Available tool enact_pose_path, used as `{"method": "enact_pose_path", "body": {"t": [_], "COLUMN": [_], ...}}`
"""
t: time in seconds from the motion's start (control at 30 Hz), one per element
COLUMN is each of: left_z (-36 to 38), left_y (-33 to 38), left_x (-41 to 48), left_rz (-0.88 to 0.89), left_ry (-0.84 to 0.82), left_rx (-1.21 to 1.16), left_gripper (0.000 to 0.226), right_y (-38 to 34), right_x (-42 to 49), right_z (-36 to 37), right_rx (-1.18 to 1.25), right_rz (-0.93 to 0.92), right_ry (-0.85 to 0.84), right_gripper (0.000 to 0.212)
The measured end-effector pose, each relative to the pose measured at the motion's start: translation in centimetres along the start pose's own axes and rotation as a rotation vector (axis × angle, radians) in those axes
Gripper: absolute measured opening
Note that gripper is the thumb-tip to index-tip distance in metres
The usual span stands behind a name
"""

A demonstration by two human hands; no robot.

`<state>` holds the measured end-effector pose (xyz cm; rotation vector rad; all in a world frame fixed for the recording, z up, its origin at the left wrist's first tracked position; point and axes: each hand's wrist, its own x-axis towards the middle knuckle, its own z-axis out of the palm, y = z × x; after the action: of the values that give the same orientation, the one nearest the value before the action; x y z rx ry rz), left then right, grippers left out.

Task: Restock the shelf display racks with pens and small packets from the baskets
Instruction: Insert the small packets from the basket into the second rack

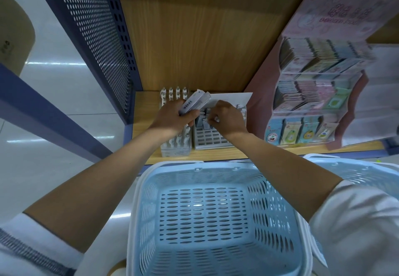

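Observation:
My left hand (175, 117) grips a small bundle of grey-white pens (193, 102) above a white pen rack (176, 144) filled with upright pens. My right hand (226, 117) pinches a single pen over a white grid rack (210, 138), whose back rows hold a few grey pens while its front slots show as open holes. A light blue basket (216, 217) sits below my arms in front of the shelf, with nothing visible inside it.
A pink display stand (311, 85) with rows of small packets stands on the wooden shelf (216, 155) to the right. A second blue basket (367, 172) shows at the right edge. A blue perforated metal panel (97, 38) closes the shelf's left side.

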<state>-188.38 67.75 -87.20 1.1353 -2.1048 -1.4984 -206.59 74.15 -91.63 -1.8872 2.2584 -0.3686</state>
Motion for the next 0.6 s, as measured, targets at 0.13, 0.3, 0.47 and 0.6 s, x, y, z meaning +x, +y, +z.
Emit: {"method": "enact_pose_path", "body": {"t": [0.13, 0.3, 0.47, 0.6], "left_z": [-0.2, 0.0, 0.5, 0.5], "left_y": [0.0, 1.0, 2.3, 2.5], "left_x": [-0.1, -0.2, -0.4, -0.5], "left_rz": [-0.034, -0.066, -0.096, -0.129], "left_ry": [0.008, -0.033, -0.107, -0.165], "left_rx": [-0.021, -0.068, -0.157, -0.23], "left_gripper": [0.017, 0.017, 0.017, 0.026], "right_y": [1.2, 0.6, 0.0, 0.3], "right_x": [-0.2, -0.4, -0.5, -0.8], "right_z": [-0.9, -5.5, -7.5, -7.6], "right_rx": [0.176, 1.056, 1.147, 1.183], "right_rz": [0.016, 0.093, 0.095, 0.106], "right_ry": [0.006, -0.033, -0.102, -0.153], "right_gripper": [0.009, 0.035, 0.021, 0.028]}}
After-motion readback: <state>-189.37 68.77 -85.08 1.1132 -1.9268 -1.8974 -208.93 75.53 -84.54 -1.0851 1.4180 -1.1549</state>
